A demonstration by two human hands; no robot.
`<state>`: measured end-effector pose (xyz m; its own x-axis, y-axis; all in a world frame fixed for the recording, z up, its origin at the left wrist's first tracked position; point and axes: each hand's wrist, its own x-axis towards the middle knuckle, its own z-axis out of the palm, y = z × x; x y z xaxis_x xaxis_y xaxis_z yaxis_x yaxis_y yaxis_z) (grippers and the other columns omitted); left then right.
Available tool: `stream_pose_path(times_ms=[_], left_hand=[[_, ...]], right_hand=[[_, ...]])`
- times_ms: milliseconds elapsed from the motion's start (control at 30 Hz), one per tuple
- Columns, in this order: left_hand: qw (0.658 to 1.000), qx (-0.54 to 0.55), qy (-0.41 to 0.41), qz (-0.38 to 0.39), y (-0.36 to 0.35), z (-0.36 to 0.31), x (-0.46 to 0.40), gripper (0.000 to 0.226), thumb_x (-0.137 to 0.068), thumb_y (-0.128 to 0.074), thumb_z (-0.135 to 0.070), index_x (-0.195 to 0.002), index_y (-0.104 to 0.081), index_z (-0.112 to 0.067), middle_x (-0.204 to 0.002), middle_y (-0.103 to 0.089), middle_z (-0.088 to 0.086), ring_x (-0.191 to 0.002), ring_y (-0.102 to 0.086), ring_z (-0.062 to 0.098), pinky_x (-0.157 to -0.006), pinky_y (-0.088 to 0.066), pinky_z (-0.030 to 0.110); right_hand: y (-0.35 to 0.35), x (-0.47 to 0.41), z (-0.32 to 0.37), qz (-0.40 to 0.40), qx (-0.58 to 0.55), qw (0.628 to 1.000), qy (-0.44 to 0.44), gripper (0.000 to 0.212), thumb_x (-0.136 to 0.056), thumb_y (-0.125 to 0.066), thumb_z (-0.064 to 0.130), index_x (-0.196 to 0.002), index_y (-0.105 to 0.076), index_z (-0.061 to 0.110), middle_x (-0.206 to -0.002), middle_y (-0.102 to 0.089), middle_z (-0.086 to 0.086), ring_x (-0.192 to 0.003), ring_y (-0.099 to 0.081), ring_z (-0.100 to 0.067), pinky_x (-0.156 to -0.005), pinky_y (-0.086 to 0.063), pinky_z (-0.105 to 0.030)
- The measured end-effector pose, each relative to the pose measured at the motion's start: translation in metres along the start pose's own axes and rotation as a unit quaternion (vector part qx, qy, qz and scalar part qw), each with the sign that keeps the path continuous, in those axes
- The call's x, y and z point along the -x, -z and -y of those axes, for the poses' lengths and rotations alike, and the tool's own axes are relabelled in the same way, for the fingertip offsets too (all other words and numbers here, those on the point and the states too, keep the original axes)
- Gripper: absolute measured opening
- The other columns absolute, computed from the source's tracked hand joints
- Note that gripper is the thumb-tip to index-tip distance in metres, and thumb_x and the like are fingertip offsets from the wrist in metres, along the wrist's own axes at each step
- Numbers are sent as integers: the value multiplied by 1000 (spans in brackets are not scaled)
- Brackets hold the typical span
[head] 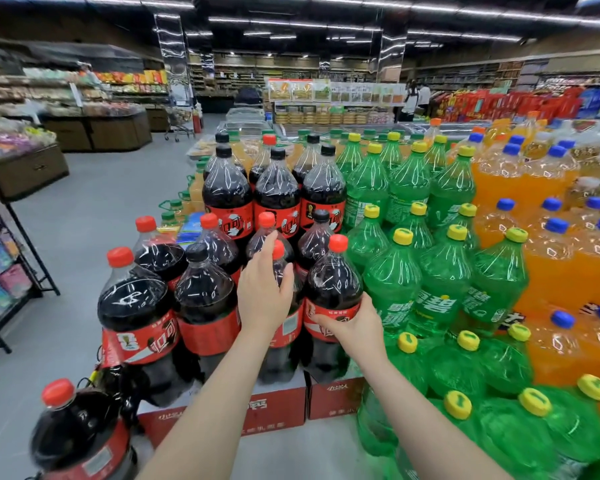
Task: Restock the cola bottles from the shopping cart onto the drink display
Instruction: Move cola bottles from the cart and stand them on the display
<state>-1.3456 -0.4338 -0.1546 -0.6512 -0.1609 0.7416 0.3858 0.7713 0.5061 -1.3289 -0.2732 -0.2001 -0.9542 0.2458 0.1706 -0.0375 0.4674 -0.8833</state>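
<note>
- Nearest the lens, a red-capped cola bottle [80, 434] waits at the lower left edge of the head view, apparently in the shopping cart, though little of the cart itself shows.
- Both bare forearms reach forward to the front row of the drink display [278, 407], where cola bottles stand on red cartons beside green soda bottles [444, 282] and orange soda bottles [555, 258].
- At centre, the left hand [264, 299] is wrapped around the shoulder of a front-row cola bottle [284, 327], fingers curled over the neck just under its red cap.
- Beside it, the right hand [355, 329] presses on the red label of the neighbouring cola bottle [333, 296], thumb across the front, fingers around the far side; it is closed on the bottle's waist.
- Both held bottles appear to stand on the carton top, touching their neighbours, so this reads as seating and squaring them into the row.
- These are large, full bottles: likely heavy, with smooth plastic walls that give slightly and could slip. The firmest holds look to be the ribbed neck below the cap and the labelled waist, one hand on each for a lift.
</note>
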Motion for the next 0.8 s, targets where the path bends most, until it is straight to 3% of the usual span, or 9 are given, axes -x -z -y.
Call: stream_pose_path(times_ms=[133, 300, 400, 467, 600, 667, 800], left_hand=[[1000, 3, -1, 5, 2, -1, 0, 55, -89, -57, -19, -141, -37, -17, -124, -60, 7, -108, -57, 27, -86, -45, 38], [1000, 9, -2, 29, 2, 1, -1, 58, -89, -54, -27, -142, -32, -18, -128, -52, 10, -117, -49, 27, -95, -45, 44], [999, 22, 11, 25, 6, -7, 0, 66, -88, -57, -30, -145, -28, -17, -142, -37, 15, -132, -31, 28, -110, -30, 47], [998, 57, 3, 2, 14, -26, 6, 67, -86, -53, -34, -145, -29, -13, -144, -34, 15, -135, -27, 28, -112, -24, 44], [982, 170, -69, 38, 24, -76, 34, 56, -84, -46, -32, -135, -42, -9, -135, -44, 10, -129, -36, 21, -112, -22, 29], [961, 236, -109, 99, 21, -99, 53, 47, -85, -48, -26, -128, -47, -8, -122, -49, 5, -116, -45, 16, -103, -31, 21], [907, 318, -161, 224, 2, -139, 102, 37, -83, -48, -28, -117, -52, -13, -106, -52, -5, -95, -53, 7, -87, -42, 22]], right_hand=[[3, 0, 4, 24, -1, 1000, 1, 87, -52, -87, 48, -123, -46, 20, -114, -56, 6, -101, -54, -10, -85, -45, -26], [20, -5, 10, 100, 30, 994, -23, 103, -41, -87, 59, -126, -43, 21, -123, -55, 4, -113, -56, -14, -95, -48, -35], [48, 9, 27, 144, 64, 987, -32, 97, -63, -84, 42, -138, -30, 13, -137, -46, -2, -124, -48, -20, -98, -39, -29], [68, 22, 32, 151, 88, 984, -36, 102, -73, -76, 44, -147, -15, 10, -147, -36, -7, -133, -39, -23, -105, -34, -31], [115, 69, 35, 109, 125, 986, -6, 77, -82, -69, 37, -144, -29, 15, -140, -46, -8, -123, -49, -19, -101, -40, -30], [142, 99, 30, 71, 134, 988, 2, 64, -84, -69, 31, -138, -38, 17, -134, -52, -5, -115, -53, -15, -93, -41, -22], [195, 171, 0, -22, 169, 985, -32, 54, -84, -69, 27, -132, -47, 16, -123, -57, -1, -103, -56, -10, -84, -42, -15]])
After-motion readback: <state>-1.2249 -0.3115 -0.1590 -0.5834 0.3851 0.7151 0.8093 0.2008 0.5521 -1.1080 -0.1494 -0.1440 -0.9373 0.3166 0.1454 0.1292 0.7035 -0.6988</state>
